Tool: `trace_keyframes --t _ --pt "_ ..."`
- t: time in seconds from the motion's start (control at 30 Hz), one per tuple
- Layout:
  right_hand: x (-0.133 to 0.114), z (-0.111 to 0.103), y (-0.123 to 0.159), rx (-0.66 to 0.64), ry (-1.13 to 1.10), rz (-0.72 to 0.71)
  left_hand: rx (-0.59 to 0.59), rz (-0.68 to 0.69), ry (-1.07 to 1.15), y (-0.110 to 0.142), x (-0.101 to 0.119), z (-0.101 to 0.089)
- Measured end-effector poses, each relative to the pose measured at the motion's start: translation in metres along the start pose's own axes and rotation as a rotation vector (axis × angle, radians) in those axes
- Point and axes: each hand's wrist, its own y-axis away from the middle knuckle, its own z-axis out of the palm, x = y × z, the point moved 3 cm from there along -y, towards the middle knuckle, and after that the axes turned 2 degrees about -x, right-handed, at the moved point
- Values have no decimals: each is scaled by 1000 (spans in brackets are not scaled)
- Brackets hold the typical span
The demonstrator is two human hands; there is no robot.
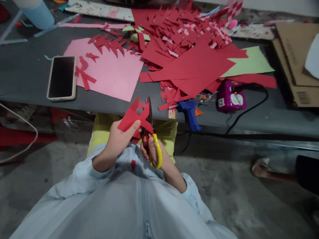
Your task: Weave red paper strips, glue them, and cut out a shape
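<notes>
My left hand (122, 137) is closed on a piece of red paper (131, 116), its thumb pressed flat on top. The paper has cut, pointed edges on its right side. Yellow-handled scissors (157, 152) are in my right hand (152, 149), with fingers through the handle. Their dark blades point up and away from me, against the paper's right edge. Both hands are over my lap, just short of the table edge. A small red scrap (133, 165) lies on my jacket.
A phone (61, 79) lies left on the dark table (30, 79), beside pink paper (112, 73) with red cut-outs. Red paper (189, 69) is heaped centrally. A blue glue gun (189, 114), purple power box (230, 96) with cable, and cardboard (299, 56) are right. Someone's foot (260, 168) is on the floor.
</notes>
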Motion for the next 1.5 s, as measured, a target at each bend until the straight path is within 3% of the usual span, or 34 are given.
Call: trace_keyframes --t 0.2,0.37,0.57,0.7,0.83,0.93,1.03,1.13,1.33,1.4,1.5 --pt "-5 -3 -1 22 -62 -16 -10 25 130 -16 0 -10" --pt "-7 -9 -3 64 -108 -40 25 179 -9 -40 24 -39" --pt "-7 -11 -6 48 -180 -27 -113 234 -259 -74 66 -64" --pt "-7 -11 -8 50 -182 -3 -220 241 -270 -95 83 -67" --pt "-11 -9 -11 69 -162 -1 -240 176 -229 -115 83 -70" --pt "-15 -8 -14 79 -155 2 -164 206 -344 -128 79 -77" --pt "-18 -6 -17 94 -128 26 -166 263 -469 -135 74 -84" --pt "-22 -5 -18 112 -86 44 -149 328 -572 -133 75 -93" --pt "-43 -1 -19 127 89 21 34 397 -681 -105 81 -107" --pt "-55 1 -22 142 216 -16 -30 399 -629 -87 79 -102" --pt "-79 6 -33 201 473 -91 -285 337 -442 -59 71 -89"
